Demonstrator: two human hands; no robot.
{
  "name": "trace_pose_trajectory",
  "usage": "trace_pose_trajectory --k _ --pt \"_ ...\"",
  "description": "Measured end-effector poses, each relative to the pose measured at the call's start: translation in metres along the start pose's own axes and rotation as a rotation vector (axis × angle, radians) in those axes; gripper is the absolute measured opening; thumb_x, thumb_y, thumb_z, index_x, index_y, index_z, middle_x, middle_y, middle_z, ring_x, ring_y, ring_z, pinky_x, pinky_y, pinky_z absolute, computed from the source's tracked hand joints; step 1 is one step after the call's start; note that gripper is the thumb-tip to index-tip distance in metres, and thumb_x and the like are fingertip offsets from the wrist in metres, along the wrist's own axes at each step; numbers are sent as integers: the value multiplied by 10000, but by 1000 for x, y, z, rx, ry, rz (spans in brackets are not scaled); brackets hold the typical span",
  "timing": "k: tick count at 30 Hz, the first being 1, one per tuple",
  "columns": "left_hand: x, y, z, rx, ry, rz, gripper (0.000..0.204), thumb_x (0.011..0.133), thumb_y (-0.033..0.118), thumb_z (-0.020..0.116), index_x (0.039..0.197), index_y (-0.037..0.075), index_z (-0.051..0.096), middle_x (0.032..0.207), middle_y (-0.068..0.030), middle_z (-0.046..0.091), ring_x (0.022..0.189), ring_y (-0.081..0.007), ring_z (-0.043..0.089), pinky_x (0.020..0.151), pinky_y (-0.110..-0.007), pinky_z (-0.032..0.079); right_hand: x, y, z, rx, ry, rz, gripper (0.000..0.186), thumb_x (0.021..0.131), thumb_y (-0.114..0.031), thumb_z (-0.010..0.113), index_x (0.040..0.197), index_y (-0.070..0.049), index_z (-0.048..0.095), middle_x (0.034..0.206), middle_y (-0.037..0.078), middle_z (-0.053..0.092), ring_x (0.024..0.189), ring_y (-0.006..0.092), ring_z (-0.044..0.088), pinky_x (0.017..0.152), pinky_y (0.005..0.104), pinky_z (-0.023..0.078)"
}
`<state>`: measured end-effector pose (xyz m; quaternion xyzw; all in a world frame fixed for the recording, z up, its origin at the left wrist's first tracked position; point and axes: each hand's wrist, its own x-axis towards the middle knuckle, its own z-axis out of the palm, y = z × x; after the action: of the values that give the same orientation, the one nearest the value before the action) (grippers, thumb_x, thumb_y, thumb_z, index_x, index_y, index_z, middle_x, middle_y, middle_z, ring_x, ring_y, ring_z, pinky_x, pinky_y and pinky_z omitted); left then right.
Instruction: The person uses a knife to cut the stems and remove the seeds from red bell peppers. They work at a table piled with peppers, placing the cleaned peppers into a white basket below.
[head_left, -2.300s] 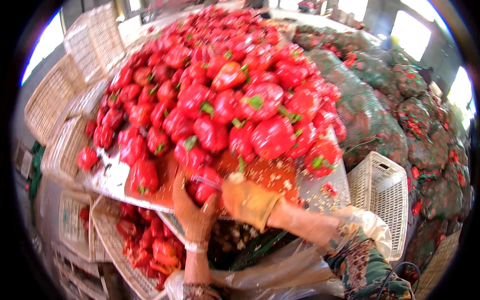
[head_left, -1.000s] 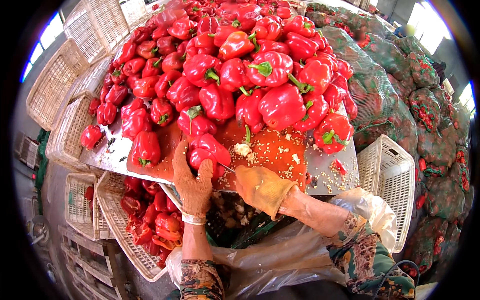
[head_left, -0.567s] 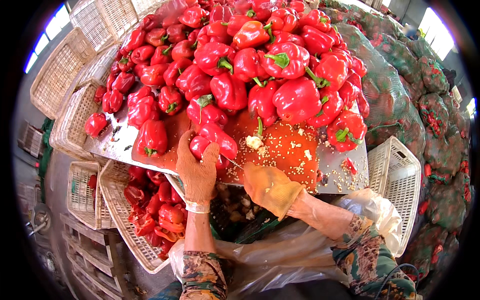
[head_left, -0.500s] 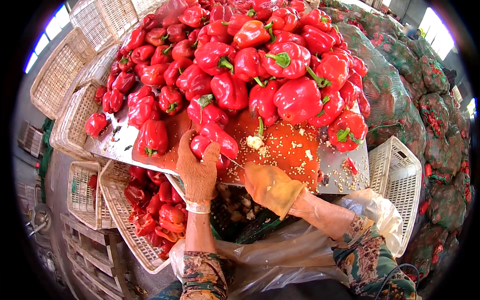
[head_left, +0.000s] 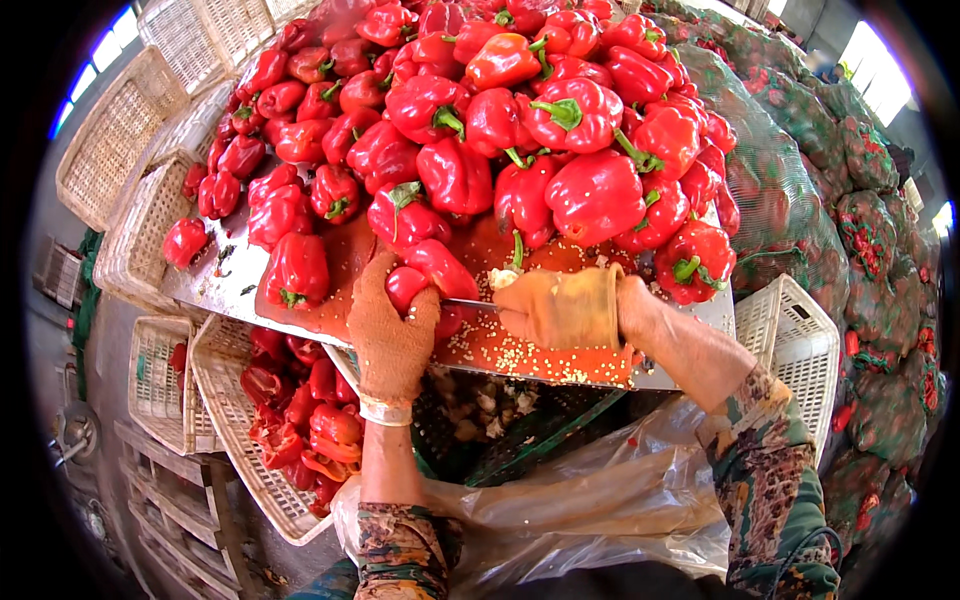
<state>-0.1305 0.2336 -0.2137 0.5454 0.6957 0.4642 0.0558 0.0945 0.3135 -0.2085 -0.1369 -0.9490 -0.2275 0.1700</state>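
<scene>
Left hand (head_left: 392, 335): knit glove, orange-brown, stained, pale elastic cuff at wrist. Right hand (head_left: 560, 308): tan-yellow glove, smoother fabric, cuff turned back. Both forearms partly bare, then floral-patterned sleeves, dark green with red/brown.

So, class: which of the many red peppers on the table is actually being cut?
The red pepper at the table's near edge: the gloved left hand grips it while the right hand pushes a knife blade in.

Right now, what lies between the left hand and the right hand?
In the head view, a thin knife blade spans the gap. It runs from the gloved right hand into the red pepper that the gloved left hand holds.
</scene>
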Motion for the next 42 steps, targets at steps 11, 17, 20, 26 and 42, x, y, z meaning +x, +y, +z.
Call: trace_pose_trajectory --k 11,17,20,26,42 --pt "3 -16 -8 -338 -65 -149 452 819 110 708 1245 -16 622 1016 -150 697 936 -223 668 875 -357 536 7 -1 9 469 -115 196 152 951 -312 636 892 -179 680 667 82 619 564 296 658 458 431 485" --pt "2 -13 -6 -423 15 -306 408 831 123 704 1207 -21 638 1001 -153 705 931 -232 676 864 -355 539 3 -25 -34 833 21 627 184 947 -214 679 1006 -49 623 710 163 594 635 344 622 553 418 468" --pt "-3 0 -13 -370 -26 -290 401 830 125 710 1196 -24 640 995 -155 708 926 -232 680 857 -358 541 27 -32 -26 828 249 710 333 937 -318 722 1004 -11 610 770 172 597 661 342 613 595 415 490" --pt "-12 5 -12 -329 -34 -216 399 872 157 718 1220 -13 622 982 -180 708 925 -262 691 858 -377 538 52 -51 22 613 329 619 550 900 -473 728 1158 -15 566 913 205 661 840 452 651 665 479 529" --pt "-22 -1 -15 -255 -79 109 427 835 58 662 1256 20 605 1097 -145 671 994 -245 659 872 -363 537 58 -23 28 1333 320 988 425 907 -373 762 937 6 572 788 203 611 695 373 602 637 438 479"
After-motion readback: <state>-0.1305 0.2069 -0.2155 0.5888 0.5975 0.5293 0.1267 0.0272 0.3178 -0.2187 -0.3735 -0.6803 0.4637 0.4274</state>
